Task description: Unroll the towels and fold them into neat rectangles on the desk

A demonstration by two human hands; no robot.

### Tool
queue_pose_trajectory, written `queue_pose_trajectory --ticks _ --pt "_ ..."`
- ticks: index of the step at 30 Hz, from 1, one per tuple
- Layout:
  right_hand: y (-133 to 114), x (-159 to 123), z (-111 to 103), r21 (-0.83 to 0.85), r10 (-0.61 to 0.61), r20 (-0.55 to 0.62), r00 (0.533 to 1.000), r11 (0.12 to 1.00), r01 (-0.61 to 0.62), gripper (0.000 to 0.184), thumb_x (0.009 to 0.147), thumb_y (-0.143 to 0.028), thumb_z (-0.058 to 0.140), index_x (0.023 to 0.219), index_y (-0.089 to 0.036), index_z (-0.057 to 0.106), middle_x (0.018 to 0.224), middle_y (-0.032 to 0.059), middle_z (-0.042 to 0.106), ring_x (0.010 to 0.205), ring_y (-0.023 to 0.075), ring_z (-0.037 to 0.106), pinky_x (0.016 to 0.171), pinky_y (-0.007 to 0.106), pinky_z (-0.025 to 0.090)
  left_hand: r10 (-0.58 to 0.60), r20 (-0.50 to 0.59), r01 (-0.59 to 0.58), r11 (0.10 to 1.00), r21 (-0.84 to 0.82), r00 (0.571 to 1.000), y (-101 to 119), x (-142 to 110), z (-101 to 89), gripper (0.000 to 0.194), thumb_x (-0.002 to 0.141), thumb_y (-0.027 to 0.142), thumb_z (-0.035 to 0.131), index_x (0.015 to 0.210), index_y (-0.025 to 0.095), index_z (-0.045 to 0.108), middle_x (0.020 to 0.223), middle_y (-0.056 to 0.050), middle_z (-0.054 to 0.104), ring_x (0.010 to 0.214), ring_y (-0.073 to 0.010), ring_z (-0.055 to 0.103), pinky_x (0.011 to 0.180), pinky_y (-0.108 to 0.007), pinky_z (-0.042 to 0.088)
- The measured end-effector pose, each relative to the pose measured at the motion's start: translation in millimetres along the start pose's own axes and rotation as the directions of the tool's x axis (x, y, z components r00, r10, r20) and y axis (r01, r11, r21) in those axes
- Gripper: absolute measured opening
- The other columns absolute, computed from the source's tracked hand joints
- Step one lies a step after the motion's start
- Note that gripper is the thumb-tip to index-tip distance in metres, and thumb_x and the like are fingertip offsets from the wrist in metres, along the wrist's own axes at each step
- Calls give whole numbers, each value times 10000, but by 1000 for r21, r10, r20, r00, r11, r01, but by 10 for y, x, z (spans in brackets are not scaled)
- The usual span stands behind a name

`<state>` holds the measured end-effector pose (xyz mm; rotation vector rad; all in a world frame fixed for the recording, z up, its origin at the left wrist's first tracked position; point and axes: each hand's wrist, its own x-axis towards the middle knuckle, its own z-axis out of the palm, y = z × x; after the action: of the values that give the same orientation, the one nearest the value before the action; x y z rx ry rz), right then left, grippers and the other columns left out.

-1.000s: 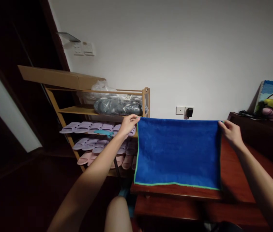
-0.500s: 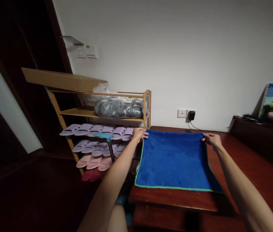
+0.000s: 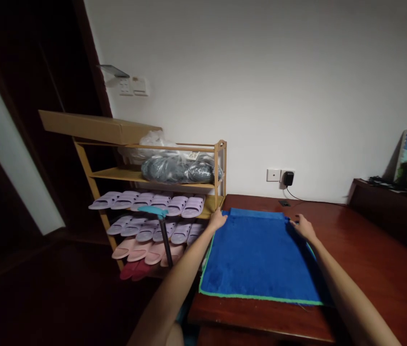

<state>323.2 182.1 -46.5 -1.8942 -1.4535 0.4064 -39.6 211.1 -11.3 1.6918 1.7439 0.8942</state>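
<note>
A blue cloth (image 3: pixel 261 259) with a green stitched border lies spread over the reddish-brown wooden table (image 3: pixel 376 254), its near edge close to the table's front. At the cloth's far left corner, my left hand (image 3: pixel 218 220) is closed on the fabric, fingertips partly hidden. My right hand (image 3: pixel 304 228) pinches the far right corner, slightly lifted. Between the two hands, the far edge shows a lighter strip that looks turned over.
Left of the table stands a wooden shoe rack (image 3: pixel 220 166) with rows of slippers (image 3: pixel 182 205), a plastic-wrapped bundle (image 3: pixel 180 167) and a cardboard box (image 3: pixel 95 127). A blue-topped handle (image 3: pixel 153 211) rises before it. A plugged-in black adapter (image 3: pixel 288 179) trails a cable across the table's back.
Both hands have come down and nearer with the cloth's far edge, and the right hand has moved inward. The cloth now lies flatter, and more of the table's back shows. The view has shifted slightly.
</note>
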Motion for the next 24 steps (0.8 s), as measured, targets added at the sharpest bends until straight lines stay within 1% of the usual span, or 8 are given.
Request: queue_pose_trajectory --ticks 2,4,6,8,11,17,20,24 --pt "-90 -43 122 -100 -96 64 993 990 103 593 833 -537 510 1323 -205 481 1310 132 536 1238 267 467 1031 416 333 134 55 -141 981 136 989 31 -70 125 460 904 303 532 1341 190 445 1464 -121 364 1347 -267 312 1097 -418 242" --pt "-170 -96 264 -176 -168 143 975 966 192 641 825 -626 447 1367 -285 437 1458 60 380 1350 249 316 1098 428 221 230 134 -257 935 245 964 52 -134 260 518 919 378 458 1407 230 369 1542 -58 214 1413 -241 151 1137 -414 110" --pt "-210 -149 398 -248 -173 207 963 943 223 701 807 -703 383 1398 -324 392 1525 21 239 1406 261 169 1118 487 121 257 195 -310 892 330 947 34 -175 381 585 920 481 382 1447 241 303 1561 -33 117 1427 -235 70 1138 -444 51" --pt "-205 -192 497 -320 -133 250 959 924 211 762 798 -748 312 1429 -322 338 1542 32 178 1417 291 90 1098 560 81 230 236 -310 862 400 944 -27 -185 467 652 902 567 322 1458 228 286 1559 -52 98 1426 -259 59 1126 -496 49" --pt "-162 -219 558 -403 -86 284 955 893 200 795 800 -769 223 1461 -330 253 1552 27 133 1421 293 45 1086 581 90 179 261 -288 832 474 948 -139 -163 527 707 884 630 239 1464 228 279 1555 -66 106 1421 -291 82 1105 -554 75" --pt "-159 -251 517 -466 -67 293 954 861 204 790 807 -769 164 1472 -345 203 1558 10 98 1422 275 51 1095 551 110 165 277 -293 800 524 947 -182 -163 524 731 877 658 163 1481 250 227 1561 -40 68 1423 -289 60 1110 -542 86" --pt "-165 -338 473 -467 -76 295 953 858 213 794 806 -771 166 1472 -340 208 1557 14 108 1421 280 54 1093 552 122 169 279 -298 795 528 945 -158 -251 522 724 883 651 162 1482 250 223 1560 -42 68 1422 -296 61 1107 -548 87" --pt "-115 -563 381 -465 -93 286 954 857 223 792 809 -770 152 1472 -341 206 1556 18 110 1422 278 48 1094 555 123 187 288 -317 795 518 939 -142 -478 505 713 893 633 187 1481 233 231 1558 -62 69 1419 -309 65 1102 -560 86"
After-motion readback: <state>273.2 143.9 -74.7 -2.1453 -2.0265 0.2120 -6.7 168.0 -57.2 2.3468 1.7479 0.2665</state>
